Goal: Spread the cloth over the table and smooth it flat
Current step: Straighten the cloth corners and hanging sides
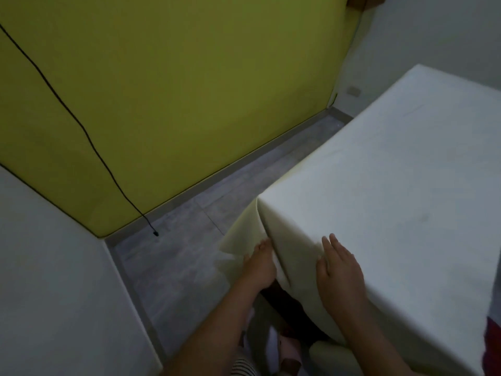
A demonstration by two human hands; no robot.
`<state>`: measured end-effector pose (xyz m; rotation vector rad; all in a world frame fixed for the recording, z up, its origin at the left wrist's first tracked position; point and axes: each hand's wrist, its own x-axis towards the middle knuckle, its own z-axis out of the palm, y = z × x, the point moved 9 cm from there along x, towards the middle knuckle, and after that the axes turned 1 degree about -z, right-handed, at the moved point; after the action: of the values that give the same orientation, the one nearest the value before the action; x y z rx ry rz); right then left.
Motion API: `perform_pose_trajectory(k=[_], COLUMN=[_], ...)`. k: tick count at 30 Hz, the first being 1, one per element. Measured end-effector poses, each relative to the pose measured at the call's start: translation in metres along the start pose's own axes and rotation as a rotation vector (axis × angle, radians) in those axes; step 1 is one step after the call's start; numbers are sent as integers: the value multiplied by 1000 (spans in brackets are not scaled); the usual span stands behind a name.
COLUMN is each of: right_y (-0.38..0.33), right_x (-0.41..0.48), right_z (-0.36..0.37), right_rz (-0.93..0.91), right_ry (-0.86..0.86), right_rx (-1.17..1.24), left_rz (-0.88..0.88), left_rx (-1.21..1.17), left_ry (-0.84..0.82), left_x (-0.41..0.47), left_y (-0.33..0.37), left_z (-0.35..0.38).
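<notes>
- My right hand lies flat, fingers straight, on the cloth draping the counter, lower centre.
- My left hand meets the hanging corner fold (grip unclear): I'd tug down evenly, then sweep wrinkles outward.

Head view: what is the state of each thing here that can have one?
cloth: spread out, top mostly flat, loosely folded at the near corner.
left hand: grips the hanging corner fold of the cloth.
right hand: open, fingers straight, flat on the cloth.
black cable: hangs loose, its end free near the floor.
</notes>
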<state>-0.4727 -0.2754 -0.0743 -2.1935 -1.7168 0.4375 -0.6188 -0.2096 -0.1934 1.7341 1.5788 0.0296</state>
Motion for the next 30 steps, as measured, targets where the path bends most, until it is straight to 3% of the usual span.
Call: perform_pose_trajectory(k=[3,8,13,22,30], right_y=[-13,-63,-137,-211,-245], right_x=[9,31,69,152,208], right_z=[-8,-7,39,164,233], right_rz=[-23,-171,-361,-449,-349], right_ry=[19,38,-138,-440,-669], right_rx=[39,32,-118,-356,-415], left_rz=[13,-65,-116,-268,-218], left_rx=[101,157,387,505,475], left_ry=[-46,117,269,126,38], left_x=[-6,-5,-7,45,110], left_y=[-14,-39,-57,-149,-197], left_z=[-48,-144,-195,-218,-271])
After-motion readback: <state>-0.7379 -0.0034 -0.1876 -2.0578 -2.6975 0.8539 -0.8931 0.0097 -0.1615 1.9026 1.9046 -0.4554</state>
